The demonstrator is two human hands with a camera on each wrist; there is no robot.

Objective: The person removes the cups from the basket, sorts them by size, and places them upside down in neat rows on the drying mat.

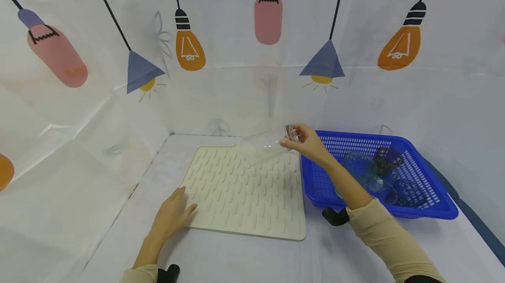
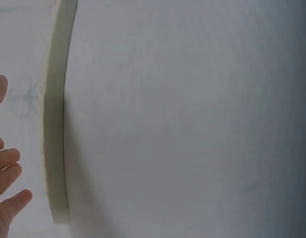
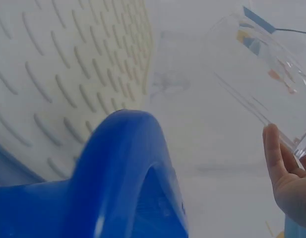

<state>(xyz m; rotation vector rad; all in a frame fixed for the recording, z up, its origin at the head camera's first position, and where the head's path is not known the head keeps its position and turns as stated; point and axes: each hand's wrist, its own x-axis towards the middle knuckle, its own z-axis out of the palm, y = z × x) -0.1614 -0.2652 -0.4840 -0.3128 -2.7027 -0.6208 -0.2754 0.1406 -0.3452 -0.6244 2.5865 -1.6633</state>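
Note:
My right hand (image 1: 309, 142) grips a tall clear drinking glass (image 1: 263, 146) by its thick base, fingers and thumb around it. The glass lies nearly sideways in the air over the back of a cream ridged mat (image 1: 244, 199), its wide end to the left. In the right wrist view the glass (image 3: 257, 74) slants up and left from the right hand (image 3: 296, 193). At the mat's left edge rests my left hand (image 1: 169, 215), fingers relaxed and holding nothing. The left wrist view shows its fingertips beside the mat's side (image 2: 54, 114).
Right of the mat stands a blue plastic basket (image 1: 434, 213) under my right forearm. Inside are a greenish glass bowl (image 1: 359, 164), a dark glass item (image 1: 388, 160) and a dark blue glass cup (image 1: 410, 193). A white sheet with printed lamps hangs behind the table.

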